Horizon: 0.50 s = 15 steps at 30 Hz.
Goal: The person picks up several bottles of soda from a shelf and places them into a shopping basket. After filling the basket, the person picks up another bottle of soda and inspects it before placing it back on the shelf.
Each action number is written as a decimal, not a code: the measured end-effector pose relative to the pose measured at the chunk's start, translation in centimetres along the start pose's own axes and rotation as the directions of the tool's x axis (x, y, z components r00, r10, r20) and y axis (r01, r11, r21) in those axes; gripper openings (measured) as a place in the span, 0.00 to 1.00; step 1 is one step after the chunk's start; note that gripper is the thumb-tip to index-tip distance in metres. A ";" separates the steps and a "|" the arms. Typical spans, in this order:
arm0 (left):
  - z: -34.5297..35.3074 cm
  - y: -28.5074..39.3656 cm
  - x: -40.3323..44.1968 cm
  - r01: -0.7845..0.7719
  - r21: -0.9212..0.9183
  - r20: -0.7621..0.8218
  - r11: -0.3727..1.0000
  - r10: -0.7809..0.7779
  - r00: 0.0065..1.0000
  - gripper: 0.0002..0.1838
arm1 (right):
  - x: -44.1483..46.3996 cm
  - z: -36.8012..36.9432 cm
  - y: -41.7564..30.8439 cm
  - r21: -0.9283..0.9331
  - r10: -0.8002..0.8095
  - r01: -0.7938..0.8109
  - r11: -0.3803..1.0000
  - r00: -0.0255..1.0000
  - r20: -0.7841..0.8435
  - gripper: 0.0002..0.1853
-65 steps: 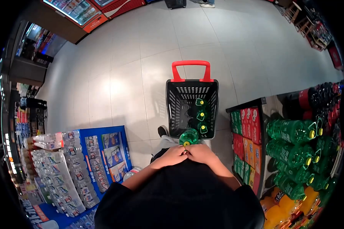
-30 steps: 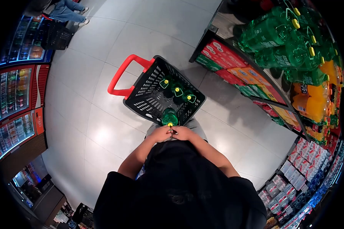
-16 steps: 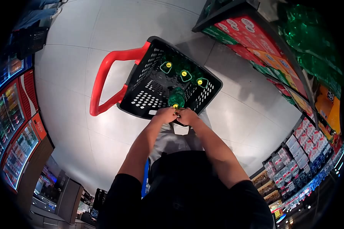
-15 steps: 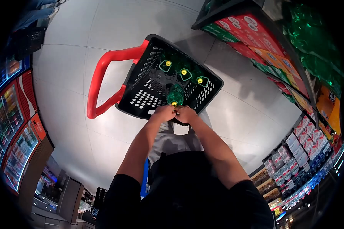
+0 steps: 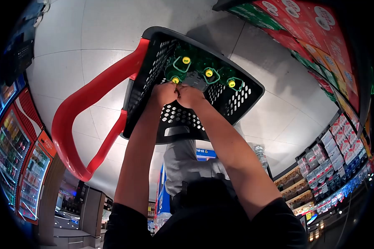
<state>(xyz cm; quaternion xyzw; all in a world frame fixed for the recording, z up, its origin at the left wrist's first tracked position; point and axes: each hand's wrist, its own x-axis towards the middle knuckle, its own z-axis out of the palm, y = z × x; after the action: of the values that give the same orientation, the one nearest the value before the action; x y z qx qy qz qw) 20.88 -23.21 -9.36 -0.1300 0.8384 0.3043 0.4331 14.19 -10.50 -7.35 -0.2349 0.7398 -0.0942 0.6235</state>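
Inside a black shopping basket [image 5: 252,97] with a red handle [image 5: 70,112], my left hand [image 5: 165,93] and my right hand [image 5: 190,96] are close together. Both are closed at the neck of a green bottle [image 5: 175,79] with a yellow cap; the carry loop there is mostly hidden by my fingers. Three more green bottles stand along the basket's far side: one just behind the held one [image 5: 186,60], a middle one [image 5: 209,73], and one at the right [image 5: 231,84]. Each has a yellow cap and a green carry loop.
Stacked red, green and orange drink cartons [image 5: 316,37] rise at the upper right. Lit drink coolers [image 5: 12,145] line the left. Packs of bottles [image 5: 332,153] fill shelves at the lower right. The basket stands on grey floor tiles [image 5: 108,25], close to my legs.
Both hands have carried the bottle deeper into the basket, away from the near wall and toward the far left. It now stands close to the other bottles. The basket looks nearer.
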 end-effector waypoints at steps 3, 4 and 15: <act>0.0 -1.0 0.9 -0.026 -0.016 -0.003 1.000 0.026 1.000 0.14 | 0.5 -0.4 -0.8 -0.070 0.005 -0.008 0.998 0.999 -0.041 0.22; -0.1 -0.9 0.9 -0.029 0.005 0.018 1.000 0.029 0.999 0.14 | 0.8 -0.1 -0.5 -0.073 0.007 -0.010 0.997 0.999 -0.035 0.22; 2.5 -0.3 -1.5 -0.016 -0.195 -0.141 0.981 -0.012 0.990 0.18 | -4.5 2.6 3.3 0.109 -0.072 0.101 0.989 0.967 -0.243 0.28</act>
<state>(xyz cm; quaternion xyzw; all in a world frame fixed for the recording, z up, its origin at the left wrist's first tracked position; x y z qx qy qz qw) 23.49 -21.98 -9.36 -0.1923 0.8332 0.3758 0.3572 16.51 -5.17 -5.36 -0.2156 0.7914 -0.1933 0.5384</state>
